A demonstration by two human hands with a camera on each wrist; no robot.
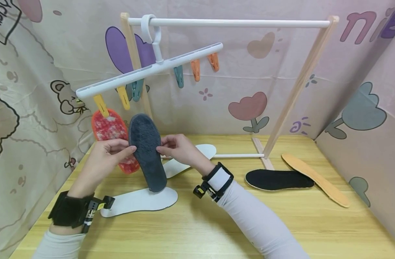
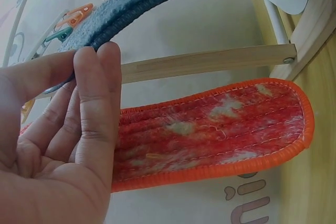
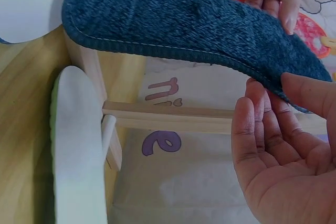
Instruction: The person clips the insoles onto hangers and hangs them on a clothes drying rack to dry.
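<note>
Both hands hold a dark blue fuzzy insole (image 1: 147,151) upright above the table. My left hand (image 1: 110,153) pinches its left edge between thumb and fingers; my right hand (image 1: 171,146) pinches its right edge. In the left wrist view the blue insole (image 2: 131,3) runs over my fingertips (image 2: 94,72). The right wrist view shows the blue insole (image 3: 184,24) with my right hand (image 3: 283,114) gripping its edge. An orange-red insole (image 1: 108,127) hangs from a yellow clip (image 1: 101,105) on the white clip hanger (image 1: 152,68); the orange-red insole (image 2: 220,124) fills the left wrist view.
The hanger hangs on a wooden rack with a white rail (image 1: 229,23). Two white insoles (image 1: 142,201) (image 1: 187,160) lie on the wooden table (image 1: 197,223), a black insole (image 1: 278,180) and a tan insole (image 1: 317,179) at the right. Patterned cloth walls surround the table.
</note>
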